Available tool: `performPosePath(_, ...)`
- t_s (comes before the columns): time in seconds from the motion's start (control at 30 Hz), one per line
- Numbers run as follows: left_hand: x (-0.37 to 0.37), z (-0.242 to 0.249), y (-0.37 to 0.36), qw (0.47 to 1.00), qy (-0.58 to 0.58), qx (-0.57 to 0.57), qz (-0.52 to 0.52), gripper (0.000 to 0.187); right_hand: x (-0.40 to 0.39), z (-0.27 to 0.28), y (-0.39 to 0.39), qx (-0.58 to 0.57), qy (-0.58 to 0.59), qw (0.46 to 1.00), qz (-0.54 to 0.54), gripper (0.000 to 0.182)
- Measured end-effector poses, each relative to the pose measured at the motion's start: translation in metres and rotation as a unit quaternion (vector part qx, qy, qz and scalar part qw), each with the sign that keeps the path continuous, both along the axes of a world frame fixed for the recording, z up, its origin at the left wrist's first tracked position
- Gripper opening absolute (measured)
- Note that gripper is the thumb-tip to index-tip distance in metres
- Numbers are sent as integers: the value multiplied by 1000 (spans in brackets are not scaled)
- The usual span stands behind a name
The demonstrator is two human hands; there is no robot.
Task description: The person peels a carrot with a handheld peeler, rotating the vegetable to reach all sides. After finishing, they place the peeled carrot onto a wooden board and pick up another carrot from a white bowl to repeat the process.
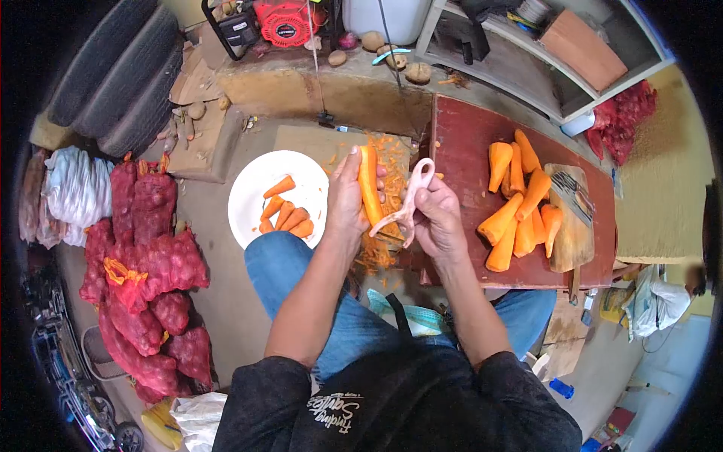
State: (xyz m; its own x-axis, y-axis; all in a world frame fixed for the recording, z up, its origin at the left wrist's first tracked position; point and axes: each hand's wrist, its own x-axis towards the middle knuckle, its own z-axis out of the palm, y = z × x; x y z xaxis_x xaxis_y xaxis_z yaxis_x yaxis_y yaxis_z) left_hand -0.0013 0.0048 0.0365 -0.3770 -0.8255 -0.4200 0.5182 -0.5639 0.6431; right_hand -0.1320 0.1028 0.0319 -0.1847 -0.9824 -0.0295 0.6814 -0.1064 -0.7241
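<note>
My left hand [349, 197] is wrapped round a carrot [369, 181], which points up and away from me. In my right hand [439, 215] is a pale pink vegetable peeler [411, 197], its forked end close to the carrot's lower part. Orange peelings [388, 154] lie scattered on the board and floor beneath my hands. To the left, a white basin [245, 169] holds several carrots [285, 215] whose skins look rougher. A pile of smooth, bright carrots [520, 215] rests on the red table [459, 128] to the right.
A wooden cutting board [572, 248] with a dark-patterned patch lies on the red table. Red mesh sacks [151, 264] stand at the left, below stacked tires [113, 68]. A red-and-black machine [286, 26] and several potatoes [418, 73] sit on the ledge ahead, beside a shelf [520, 53].
</note>
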Motion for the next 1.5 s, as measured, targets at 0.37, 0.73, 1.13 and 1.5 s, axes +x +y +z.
performPosePath(0.37, -5, -12, 0, 997, 77, 21, -6, 39, -2, 11, -35, -20, 51, 998, -32, 29)
performPosePath(0.73, 1, -12, 4, 992, 81, 10, -99, 42, -62, 3, -108, -49, 58, 988, -134, 12)
performPosePath(1.13, -7, -17, 1, 991, 135, 17, -19, 35, 5, 18, -21, 14, 21, 1000, 12, 34)
performPosePath(1.5, -2, -12, 4, 988, 145, 46, -26, 41, -27, 1, -86, -22, 25, 999, -28, 18)
